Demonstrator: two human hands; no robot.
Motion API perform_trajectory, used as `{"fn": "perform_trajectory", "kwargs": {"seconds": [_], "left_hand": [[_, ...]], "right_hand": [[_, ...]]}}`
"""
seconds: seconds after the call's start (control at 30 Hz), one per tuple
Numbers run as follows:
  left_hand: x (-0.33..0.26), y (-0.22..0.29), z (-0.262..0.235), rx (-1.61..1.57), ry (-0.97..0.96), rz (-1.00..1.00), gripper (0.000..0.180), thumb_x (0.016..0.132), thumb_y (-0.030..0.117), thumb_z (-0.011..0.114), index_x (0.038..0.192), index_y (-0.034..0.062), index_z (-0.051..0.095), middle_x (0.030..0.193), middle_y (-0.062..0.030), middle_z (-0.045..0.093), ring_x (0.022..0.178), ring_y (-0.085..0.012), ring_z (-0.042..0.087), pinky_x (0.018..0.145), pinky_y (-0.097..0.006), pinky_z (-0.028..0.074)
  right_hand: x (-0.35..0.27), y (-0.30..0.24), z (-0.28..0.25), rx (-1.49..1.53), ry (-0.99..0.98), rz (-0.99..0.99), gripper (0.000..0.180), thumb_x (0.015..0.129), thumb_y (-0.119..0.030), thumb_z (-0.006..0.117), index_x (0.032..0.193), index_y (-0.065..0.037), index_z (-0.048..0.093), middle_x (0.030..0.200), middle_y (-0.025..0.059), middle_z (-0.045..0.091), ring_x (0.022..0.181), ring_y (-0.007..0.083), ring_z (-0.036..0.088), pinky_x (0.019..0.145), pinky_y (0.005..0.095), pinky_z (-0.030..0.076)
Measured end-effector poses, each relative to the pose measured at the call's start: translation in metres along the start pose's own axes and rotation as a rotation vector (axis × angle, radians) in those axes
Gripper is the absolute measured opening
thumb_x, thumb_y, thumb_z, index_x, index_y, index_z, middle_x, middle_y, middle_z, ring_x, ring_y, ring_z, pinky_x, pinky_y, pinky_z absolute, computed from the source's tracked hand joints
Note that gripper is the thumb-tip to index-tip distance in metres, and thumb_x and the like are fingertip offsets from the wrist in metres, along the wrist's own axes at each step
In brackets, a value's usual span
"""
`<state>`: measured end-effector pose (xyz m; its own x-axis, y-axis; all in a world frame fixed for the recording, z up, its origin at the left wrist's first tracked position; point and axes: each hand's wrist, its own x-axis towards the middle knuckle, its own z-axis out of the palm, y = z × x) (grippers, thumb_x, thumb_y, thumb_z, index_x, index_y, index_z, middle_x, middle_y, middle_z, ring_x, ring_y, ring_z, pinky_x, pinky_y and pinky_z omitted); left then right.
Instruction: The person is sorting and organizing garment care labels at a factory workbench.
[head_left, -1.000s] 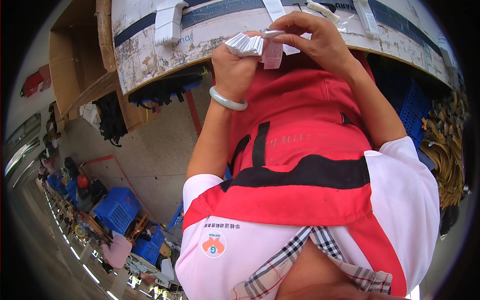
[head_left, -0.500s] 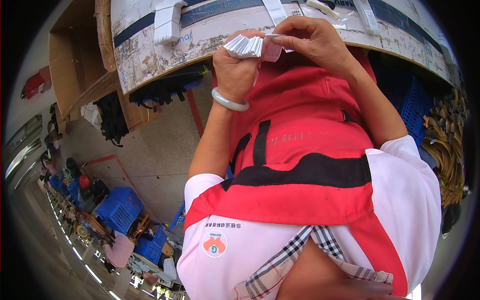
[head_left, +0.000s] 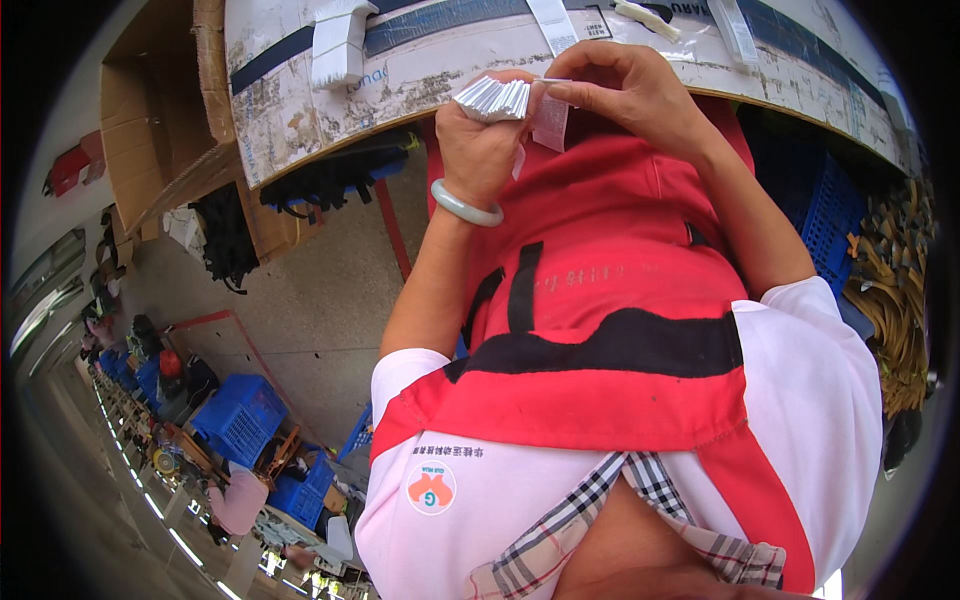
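Note:
My left hand [head_left: 478, 150] is closed around a thick bundle of folded white labels [head_left: 494, 99], their edges fanned out at the top. A pale bangle [head_left: 465, 204] circles that wrist. My right hand [head_left: 628, 92] is closed in a pinch beside the bundle, with thumb and forefinger on the end of a thin white label [head_left: 553, 81]. Between the two hands a whitish, see-through strip [head_left: 551, 122] hangs down in front of the red apron [head_left: 600, 210]. Whether it is joined to the pinched label I cannot tell.
On the worn, board-covered table [head_left: 430, 62] lie a stack of white labels [head_left: 340, 45], white strips [head_left: 735, 32] and a small pale bundle [head_left: 647, 17]. An open cardboard box [head_left: 165, 110] stands left. Blue crates [head_left: 835, 215] and hanging tan strips [head_left: 895, 290] are at right.
The see-through strip between my hands now hangs lower and shows more of its length. Both hands have shifted slightly; my right hand still pinches a label.

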<state>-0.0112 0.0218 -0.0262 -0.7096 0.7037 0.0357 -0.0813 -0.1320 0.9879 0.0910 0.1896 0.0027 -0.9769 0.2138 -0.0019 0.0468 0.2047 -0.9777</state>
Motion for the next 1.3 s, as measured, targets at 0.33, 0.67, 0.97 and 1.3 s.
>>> {"fn": "perform_trajectory", "kwargs": {"seconds": [0.33, 0.67, 0.97, 1.3], "left_hand": [[0.000, -0.004, -0.002, -0.447, -0.108, -0.433, 0.012, 0.093, 0.014, 0.065, 0.094, 0.0019, 0.063, 0.076, -0.0054, 0.065, 0.053, -0.0097, 0.054, 0.044, -0.023, 0.040], [-0.005, -0.016, -0.001, -0.598, -0.275, -0.501, 0.033, 0.092, 0.030, 0.066, 0.102, -0.0003, 0.062, 0.080, -0.0072, 0.064, 0.070, -0.0165, 0.065, 0.063, -0.025, 0.053], [0.001, -0.009, -0.001, -0.396, -0.203, -0.496, 0.022, 0.093, 0.014, 0.064, 0.109, -0.0016, 0.062, 0.079, -0.0061, 0.061, 0.069, -0.0182, 0.064, 0.058, -0.026, 0.053], [0.010, -0.008, -0.004, 0.245, 0.100, 0.230, 0.022, 0.085, -0.001, 0.070, 0.107, 0.0025, 0.069, 0.078, 0.0012, 0.064, 0.062, -0.0027, 0.053, 0.052, -0.018, 0.041]], "right_hand": [[-0.003, -0.022, -0.015, 0.237, -0.397, 0.218, 0.019, 0.089, -0.019, 0.070, 0.089, -0.001, 0.067, 0.076, 0.0002, 0.063, 0.069, 0.0061, 0.055, 0.064, 0.0200, 0.045], [-0.002, 0.007, 0.013, 0.043, 0.010, 0.076, 0.012, 0.090, -0.013, 0.067, 0.095, -0.002, 0.068, 0.080, 0.0013, 0.061, 0.072, 0.0070, 0.058, 0.063, 0.0205, 0.047], [0.045, 0.031, -0.024, -0.792, 0.407, -0.309, 0.010, 0.081, -0.013, 0.072, 0.089, -0.008, 0.072, 0.091, 0.0118, 0.062, 0.086, 0.0299, 0.061, 0.073, 0.0365, 0.051], [0.015, 0.001, -0.015, -0.338, 0.055, -0.234, 0.015, 0.090, -0.015, 0.067, 0.100, -0.004, 0.070, 0.100, 0.0032, 0.063, 0.085, 0.0125, 0.057, 0.076, 0.0255, 0.046]]}}
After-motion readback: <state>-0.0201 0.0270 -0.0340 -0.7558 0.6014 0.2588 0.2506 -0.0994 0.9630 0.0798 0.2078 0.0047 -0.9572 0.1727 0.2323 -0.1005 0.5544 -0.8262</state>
